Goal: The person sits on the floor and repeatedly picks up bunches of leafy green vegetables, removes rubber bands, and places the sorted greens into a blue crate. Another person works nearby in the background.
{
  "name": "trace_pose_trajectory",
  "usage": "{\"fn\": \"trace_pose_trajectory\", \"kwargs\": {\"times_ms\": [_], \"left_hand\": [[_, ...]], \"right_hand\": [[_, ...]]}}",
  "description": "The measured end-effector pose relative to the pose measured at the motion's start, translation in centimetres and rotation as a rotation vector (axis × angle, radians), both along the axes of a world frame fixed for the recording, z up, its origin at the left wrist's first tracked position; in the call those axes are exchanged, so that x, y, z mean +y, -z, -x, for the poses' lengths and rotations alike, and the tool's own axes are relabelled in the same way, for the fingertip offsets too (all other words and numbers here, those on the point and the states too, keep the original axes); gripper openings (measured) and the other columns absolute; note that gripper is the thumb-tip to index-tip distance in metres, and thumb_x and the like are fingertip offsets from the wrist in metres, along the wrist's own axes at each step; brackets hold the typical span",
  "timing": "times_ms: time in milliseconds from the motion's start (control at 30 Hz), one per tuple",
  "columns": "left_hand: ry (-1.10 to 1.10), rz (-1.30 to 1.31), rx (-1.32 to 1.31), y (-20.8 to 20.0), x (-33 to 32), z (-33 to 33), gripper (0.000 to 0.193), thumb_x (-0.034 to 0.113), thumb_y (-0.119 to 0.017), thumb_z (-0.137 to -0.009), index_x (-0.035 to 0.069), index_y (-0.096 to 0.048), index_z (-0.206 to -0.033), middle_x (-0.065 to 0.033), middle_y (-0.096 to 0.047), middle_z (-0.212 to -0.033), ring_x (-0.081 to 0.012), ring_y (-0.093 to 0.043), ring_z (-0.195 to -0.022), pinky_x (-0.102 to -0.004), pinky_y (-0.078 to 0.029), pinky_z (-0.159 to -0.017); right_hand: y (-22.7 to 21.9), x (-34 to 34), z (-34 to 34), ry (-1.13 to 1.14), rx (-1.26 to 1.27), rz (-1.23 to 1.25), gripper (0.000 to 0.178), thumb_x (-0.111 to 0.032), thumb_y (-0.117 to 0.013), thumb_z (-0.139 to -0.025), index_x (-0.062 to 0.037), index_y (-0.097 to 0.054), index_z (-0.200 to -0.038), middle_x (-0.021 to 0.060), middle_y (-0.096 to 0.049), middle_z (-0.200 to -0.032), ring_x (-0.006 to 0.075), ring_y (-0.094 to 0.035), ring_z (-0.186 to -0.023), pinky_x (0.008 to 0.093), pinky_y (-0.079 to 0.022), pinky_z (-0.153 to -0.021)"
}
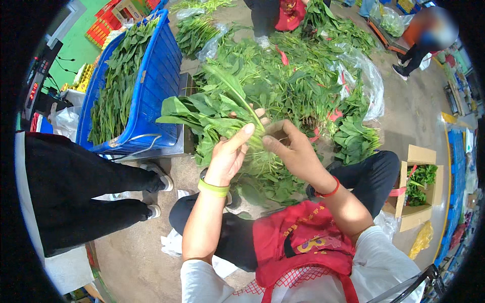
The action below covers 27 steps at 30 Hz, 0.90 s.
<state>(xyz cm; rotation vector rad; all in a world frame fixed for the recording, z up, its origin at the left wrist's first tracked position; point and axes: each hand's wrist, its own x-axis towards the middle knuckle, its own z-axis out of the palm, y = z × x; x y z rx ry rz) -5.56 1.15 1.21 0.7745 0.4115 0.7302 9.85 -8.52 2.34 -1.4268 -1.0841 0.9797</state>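
Now the left hand [233,146] grips a bunch of leafy greens [202,113] near its stems, thumb on top. The right hand [290,149] bends its fingers at the stem ends; whether they pinch, I cannot tell. Better to hold firmly but gently, so leaves do not bruise. Beyond spreads a loose heap of greens [283,70].

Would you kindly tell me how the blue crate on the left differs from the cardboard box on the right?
The blue crate looks much larger than the brown cardboard box. The crate appears to stand on a metal platform, whereas the box sits on the floor. The box has flaps folded outward; the crate shows none. Both are open-topped and hold leafy greens.
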Motion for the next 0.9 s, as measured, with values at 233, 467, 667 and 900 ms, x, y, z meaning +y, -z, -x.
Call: {"fn": "trace_pose_trajectory", "kwargs": {"times_ms": [233, 467, 667, 900], "left_hand": [[0.064, 0.008, 0.012, 0.3, -0.2, 2.0, 0.06, 0.004, -0.071, -0.091, 0.001, -0.046, -0.146, -0.0125, -0.06, -0.138, -0.0223, -0.058, -0.127, -0.0344, -0.045, -0.109], [0.031, 0.146, -0.072, 1.9, -0.4, 3.1, 0.044, -0.003, -0.065, -0.091, -0.001, -0.054, -0.133, -0.0162, -0.066, -0.118, -0.0284, -0.067, -0.109, -0.044, -0.059, -0.09], [-0.065, 0.276, -0.086, 2.8, -2.0, 1.3, 0.027, 0.01, -0.067, -0.097, 0.003, -0.061, -0.123, -0.0082, -0.067, -0.105, -0.0141, -0.065, -0.083, -0.031, -0.056, -0.076], [-0.242, 0.233, 0.015, 2.9, -4.4, -0.3, 0.032, 0.007, -0.074, -0.093, 0.003, -0.062, -0.122, -0.0068, -0.067, -0.108, -0.0132, -0.063, -0.085, -0.0272, -0.054, -0.075]], "right_hand": [[-0.1, -0.2, 0.1, -0.11, 0.177, 0.113, 0.03, -0.021, -0.069, -0.097, 0.0012, -0.06, -0.114, 0.0055, -0.066, -0.095, 0.0099, -0.06, -0.088, 0.029, -0.051, -0.078], [-1.1, -0.9, -1.1, 0.098, 0.289, -0.078, 0.023, -0.015, -0.067, -0.099, -0.0014, -0.061, -0.116, 0.0004, -0.066, -0.102, 0.0083, -0.059, -0.095, 0.0268, -0.047, -0.085], [-1.1, -1.1, -0.5, 0.157, 0.345, -0.172, 0.025, -0.007, -0.069, -0.094, -0.001, -0.057, -0.115, 0.0042, -0.066, -0.106, 0.0114, -0.061, -0.099, 0.0292, -0.049, -0.089], [0.6, -1.8, 1.5, 0.168, 0.352, -0.092, 0.024, 0.001, -0.07, -0.092, -0.0025, -0.056, -0.111, 0.0045, -0.065, -0.109, 0.0118, -0.062, -0.099, 0.0278, -0.05, -0.09]]}}
